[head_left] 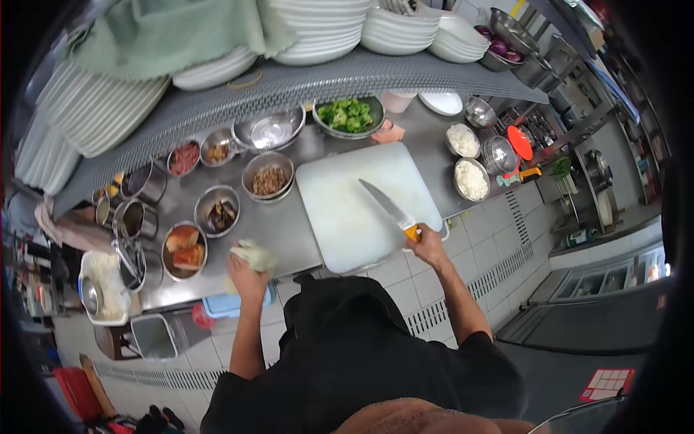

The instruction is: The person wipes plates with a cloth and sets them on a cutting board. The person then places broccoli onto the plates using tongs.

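My right hand (429, 246) is wrapped round the orange handle of a large kitchen knife (387, 201). The blade lies over the white cutting board (340, 181), its tip pointing up and to the left. Left of the board, my left hand (247, 278) grips a pale, yellowish-green cloth (253, 256), slightly blurred, above the counter's front edge. Close to that hand are a steel bowl of orange-brown pieces (185, 254) and a bowl of dark pieces (220, 215). Behind them stands a bowl of chopped brown food (270, 182).
A mesh shelf (318, 81) with stacked white plates (318, 29) overhangs the counter. Broccoli (347, 116) fills a bowl behind the board. Two bowls of white shreds (471, 181) stand at right. A white tub (108, 307) is at far left, a grey bin (154, 338) below.
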